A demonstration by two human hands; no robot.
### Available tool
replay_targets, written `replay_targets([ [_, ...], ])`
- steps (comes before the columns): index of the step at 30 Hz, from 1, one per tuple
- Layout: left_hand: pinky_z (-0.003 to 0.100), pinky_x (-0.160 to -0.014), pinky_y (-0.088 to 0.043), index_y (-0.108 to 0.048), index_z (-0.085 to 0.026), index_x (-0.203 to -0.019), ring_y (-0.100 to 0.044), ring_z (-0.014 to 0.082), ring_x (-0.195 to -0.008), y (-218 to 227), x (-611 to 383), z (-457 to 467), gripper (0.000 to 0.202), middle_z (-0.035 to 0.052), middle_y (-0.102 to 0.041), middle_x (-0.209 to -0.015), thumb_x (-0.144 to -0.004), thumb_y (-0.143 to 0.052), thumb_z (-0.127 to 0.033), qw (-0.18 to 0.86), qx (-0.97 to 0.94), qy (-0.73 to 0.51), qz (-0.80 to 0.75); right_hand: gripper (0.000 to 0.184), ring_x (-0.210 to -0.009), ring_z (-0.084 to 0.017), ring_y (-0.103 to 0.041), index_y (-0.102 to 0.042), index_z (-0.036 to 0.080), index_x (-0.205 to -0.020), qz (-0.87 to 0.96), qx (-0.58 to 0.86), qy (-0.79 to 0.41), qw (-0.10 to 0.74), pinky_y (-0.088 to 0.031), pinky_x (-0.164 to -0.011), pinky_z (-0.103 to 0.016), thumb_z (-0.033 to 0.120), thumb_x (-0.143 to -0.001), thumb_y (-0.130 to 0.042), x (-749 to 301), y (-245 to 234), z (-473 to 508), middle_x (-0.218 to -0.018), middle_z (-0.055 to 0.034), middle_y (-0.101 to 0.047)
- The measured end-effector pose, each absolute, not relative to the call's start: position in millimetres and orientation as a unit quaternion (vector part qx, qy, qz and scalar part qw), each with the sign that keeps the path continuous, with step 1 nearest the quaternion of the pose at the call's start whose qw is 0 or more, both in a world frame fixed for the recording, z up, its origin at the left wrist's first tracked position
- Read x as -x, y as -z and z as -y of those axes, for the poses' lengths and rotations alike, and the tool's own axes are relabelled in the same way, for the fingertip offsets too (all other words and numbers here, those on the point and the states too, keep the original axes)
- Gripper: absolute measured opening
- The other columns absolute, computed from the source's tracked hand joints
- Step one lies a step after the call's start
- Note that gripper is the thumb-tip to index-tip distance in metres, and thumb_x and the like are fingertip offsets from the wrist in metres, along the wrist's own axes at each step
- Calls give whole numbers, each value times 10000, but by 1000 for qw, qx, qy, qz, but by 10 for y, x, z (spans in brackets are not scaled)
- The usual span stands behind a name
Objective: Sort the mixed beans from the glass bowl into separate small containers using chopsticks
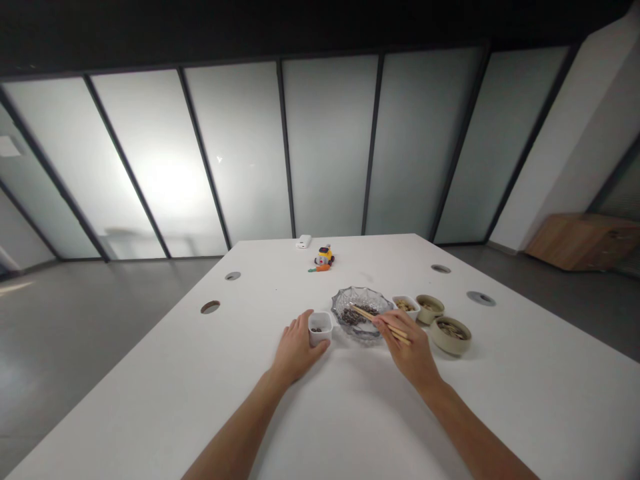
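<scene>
My left hand (pixel 296 345) is wrapped around the left side of a small white square cup (pixel 321 335), which stands on the table with a few dark bits at its bottom. In my right hand (pixel 406 341) is a pair of wooden chopsticks (pixel 367 313). Their tips reach into a scalloped clear glass bowl (pixel 361 337), over a heap of small dark seeds (pixel 353 315). Whether the tips pinch a seed is too small to tell. The bowl sits just right of the white cup.
Right of the glass bowl stand a white container (pixel 413 313) of light brown pieces and two beige bowls (pixel 453 344) (pixel 432 315) with contents. Farther back on the white table (pixel 250 400) are a yellow toy vehicle (pixel 325 255), an orange-and-green item (pixel 320 269) and a white device (pixel 303 241).
</scene>
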State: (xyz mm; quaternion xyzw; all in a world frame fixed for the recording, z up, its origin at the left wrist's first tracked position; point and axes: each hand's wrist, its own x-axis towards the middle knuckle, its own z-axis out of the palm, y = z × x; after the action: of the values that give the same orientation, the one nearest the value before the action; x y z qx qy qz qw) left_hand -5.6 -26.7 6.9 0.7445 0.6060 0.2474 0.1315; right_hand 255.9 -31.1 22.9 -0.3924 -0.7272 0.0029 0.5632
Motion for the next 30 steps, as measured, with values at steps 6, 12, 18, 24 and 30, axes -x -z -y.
replay_targets([
  [6,361,-1091,-387,-397,-228,-1482,-546,267,-1329,-57,60,254,694,100,-589,-1451,-866,-637,-443,131,-745,-247,-605,169,-786,-196,-683,-700,228,-927,722,404,1,561,-578,-735,-338,320,-1013,-588,-2580,-207,295,-880,-51,-690],
  [12,364,-1111,-379,-400,-232,-1485,-547,270,-1335,-77,53,266,697,99,-592,-1452,-867,-643,-442,137,-742,-246,-608,186,-801,-207,-687,-694,232,-926,725,406,-1,556,-585,-747,-353,341,-1021,-576,-2575,-205,301,-879,-57,-692],
  [18,360,-1109,-380,-399,-230,-1493,-540,269,-1343,-100,47,275,703,104,-571,-1478,-868,-646,-436,139,-740,-242,-612,235,-779,-200,-679,-705,224,-898,731,408,-22,546,-578,-723,-333,360,-1027,-564,-2560,-220,307,-866,-59,-690],
  [24,360,-1103,-379,-401,-227,-1482,-546,269,-1332,-96,46,277,699,100,-581,-1463,-861,-651,-428,138,-742,-246,-608,230,-758,-190,-677,-708,217,-888,729,409,-19,548,-571,-709,-324,350,-1022,-576,-2555,-221,316,-851,-50,-687],
  [30,359,-1098,-375,-394,-222,-1485,-543,269,-1332,-83,57,267,695,104,-580,-1464,-873,-634,-446,136,-745,-242,-606,211,-780,-209,-693,-729,227,-902,709,398,15,582,-584,-722,-354,351,-1007,-593,-2594,-306,323,-859,-60,-717],
])
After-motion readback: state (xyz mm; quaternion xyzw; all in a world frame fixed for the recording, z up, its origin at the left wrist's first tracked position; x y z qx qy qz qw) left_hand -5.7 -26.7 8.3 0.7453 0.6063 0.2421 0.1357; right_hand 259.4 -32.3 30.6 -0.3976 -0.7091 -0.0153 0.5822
